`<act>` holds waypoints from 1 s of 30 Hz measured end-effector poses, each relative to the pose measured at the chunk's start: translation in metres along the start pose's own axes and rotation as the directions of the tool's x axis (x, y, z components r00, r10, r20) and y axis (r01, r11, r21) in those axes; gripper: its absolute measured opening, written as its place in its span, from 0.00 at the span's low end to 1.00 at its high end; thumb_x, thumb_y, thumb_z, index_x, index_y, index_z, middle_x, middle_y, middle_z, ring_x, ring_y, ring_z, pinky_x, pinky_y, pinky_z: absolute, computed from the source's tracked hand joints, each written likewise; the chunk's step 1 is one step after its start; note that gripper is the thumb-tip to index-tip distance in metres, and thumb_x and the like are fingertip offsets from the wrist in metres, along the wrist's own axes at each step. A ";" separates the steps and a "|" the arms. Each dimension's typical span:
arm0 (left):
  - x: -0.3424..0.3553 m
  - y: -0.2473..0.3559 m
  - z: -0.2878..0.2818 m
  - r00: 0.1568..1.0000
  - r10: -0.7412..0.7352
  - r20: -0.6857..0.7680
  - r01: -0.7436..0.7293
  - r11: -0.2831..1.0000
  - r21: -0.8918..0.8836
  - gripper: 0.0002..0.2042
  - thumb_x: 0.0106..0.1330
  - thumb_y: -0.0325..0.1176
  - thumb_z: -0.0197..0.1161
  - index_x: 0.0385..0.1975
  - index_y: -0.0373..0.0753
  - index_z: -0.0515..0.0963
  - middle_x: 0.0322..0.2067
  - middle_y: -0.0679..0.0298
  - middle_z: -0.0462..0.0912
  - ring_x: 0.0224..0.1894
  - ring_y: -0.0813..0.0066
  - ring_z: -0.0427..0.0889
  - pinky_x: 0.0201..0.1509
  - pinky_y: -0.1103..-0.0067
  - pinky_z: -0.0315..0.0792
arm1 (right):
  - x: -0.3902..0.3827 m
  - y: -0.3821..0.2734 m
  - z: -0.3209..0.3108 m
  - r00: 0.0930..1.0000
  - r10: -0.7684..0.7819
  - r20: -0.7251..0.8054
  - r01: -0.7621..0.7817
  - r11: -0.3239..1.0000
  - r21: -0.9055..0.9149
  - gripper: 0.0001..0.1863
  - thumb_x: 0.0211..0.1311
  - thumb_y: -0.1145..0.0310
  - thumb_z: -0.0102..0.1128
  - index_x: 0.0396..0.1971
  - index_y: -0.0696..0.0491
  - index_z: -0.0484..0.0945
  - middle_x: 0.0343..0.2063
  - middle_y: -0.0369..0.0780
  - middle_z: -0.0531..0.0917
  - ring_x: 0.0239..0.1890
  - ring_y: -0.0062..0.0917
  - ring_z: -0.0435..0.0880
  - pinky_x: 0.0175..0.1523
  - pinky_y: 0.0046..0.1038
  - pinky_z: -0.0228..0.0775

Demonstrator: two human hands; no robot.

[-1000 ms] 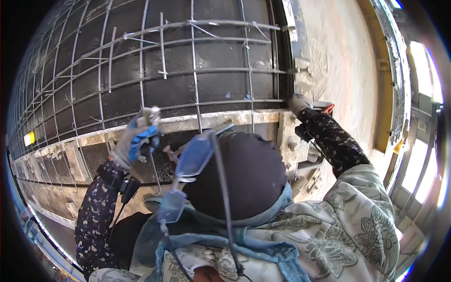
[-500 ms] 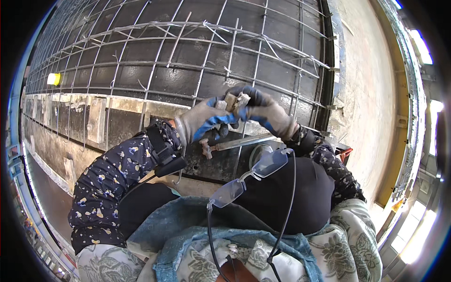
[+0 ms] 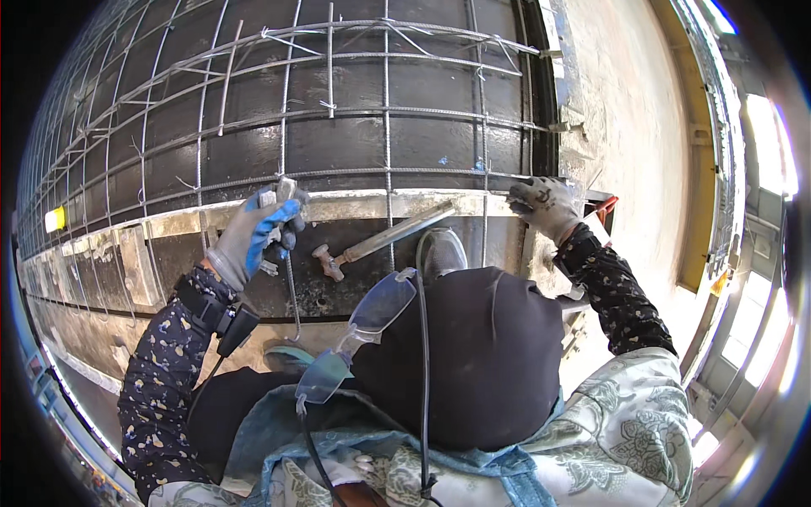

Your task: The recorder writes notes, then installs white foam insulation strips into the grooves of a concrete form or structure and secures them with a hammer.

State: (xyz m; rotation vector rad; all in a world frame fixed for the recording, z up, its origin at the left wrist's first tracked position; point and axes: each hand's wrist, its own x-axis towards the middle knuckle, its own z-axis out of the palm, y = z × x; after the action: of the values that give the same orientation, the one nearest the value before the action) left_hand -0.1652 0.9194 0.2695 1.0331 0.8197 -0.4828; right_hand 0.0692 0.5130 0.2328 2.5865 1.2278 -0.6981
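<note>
My left hand [image 3: 262, 228], in a grey glove with blue palm, is closed around several small grey blocks [image 3: 285, 188] that look like concrete pieces. It hovers near the mesh's near edge. My right hand [image 3: 545, 205], also gloved, is down at the right end of the near ledge, beside the mesh's outermost bars. Its fingers are curled downward, and whatever they grip is hidden. A hammer [image 3: 393, 234] with a rusty head and long pale handle lies between my hands. The rebar mesh [image 3: 386, 139] spreads over a dark form bed [image 3: 338, 152].
A pale ledge [image 3: 355, 205] runs along the mesh's near side, with hooked bar ends hanging over it. A red-handled object [image 3: 605, 205] is by my right wrist. A yellow item [image 3: 55, 220] sits far left. Safety glasses [image 3: 380, 304] dangle before me. My shoe [image 3: 441, 252] is below the hammer.
My hands were together over the small blocks and have parted. The left moved left with blocks in it; the right went right and down to the form's corner. My view shifted right.
</note>
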 end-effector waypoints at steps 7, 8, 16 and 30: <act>0.005 0.001 0.004 1.000 -0.004 -0.002 0.004 1.000 0.023 0.12 0.65 0.38 0.58 0.44 0.39 0.75 0.25 0.68 0.78 0.20 0.85 0.77 0.19 0.88 0.69 | 0.009 -0.009 -0.011 0.976 -0.159 -0.151 0.154 0.987 -0.045 0.16 0.57 0.54 0.56 0.40 0.48 0.74 0.33 0.42 0.78 0.39 0.37 0.78 0.43 0.38 0.69; 0.006 -0.002 0.003 1.000 -0.011 -0.008 0.011 1.000 0.014 0.12 0.65 0.38 0.58 0.43 0.39 0.75 0.25 0.69 0.78 0.20 0.85 0.77 0.19 0.88 0.69 | 0.013 -0.013 -0.013 0.976 -0.193 -0.101 0.185 0.979 -0.085 0.17 0.58 0.56 0.56 0.43 0.49 0.73 0.35 0.41 0.78 0.41 0.36 0.78 0.44 0.37 0.69; 0.010 -0.007 -0.003 1.000 0.018 0.010 -0.018 0.999 0.045 0.12 0.66 0.39 0.58 0.43 0.40 0.75 0.25 0.70 0.77 0.20 0.86 0.76 0.18 0.89 0.68 | 0.016 -0.020 -0.003 0.973 -0.172 0.156 0.221 0.893 -0.392 0.15 0.61 0.63 0.47 0.46 0.47 0.72 0.30 0.36 0.79 0.36 0.32 0.79 0.36 0.29 0.68; 0.013 -0.003 -0.011 0.999 -0.014 -0.041 0.010 0.996 -0.083 0.13 0.65 0.37 0.57 0.46 0.38 0.74 0.25 0.69 0.77 0.22 0.83 0.75 0.21 0.86 0.67 | 0.030 -0.037 -0.011 0.914 -0.223 0.338 0.338 0.880 -0.334 0.09 0.58 0.70 0.48 0.36 0.53 0.75 0.22 0.38 0.80 0.26 0.31 0.82 0.28 0.33 0.73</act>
State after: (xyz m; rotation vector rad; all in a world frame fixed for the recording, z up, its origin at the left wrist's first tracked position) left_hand -0.1638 0.9284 0.2548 0.9647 0.8758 -0.4354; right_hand 0.0608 0.5604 0.2282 1.9274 1.4865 -0.7641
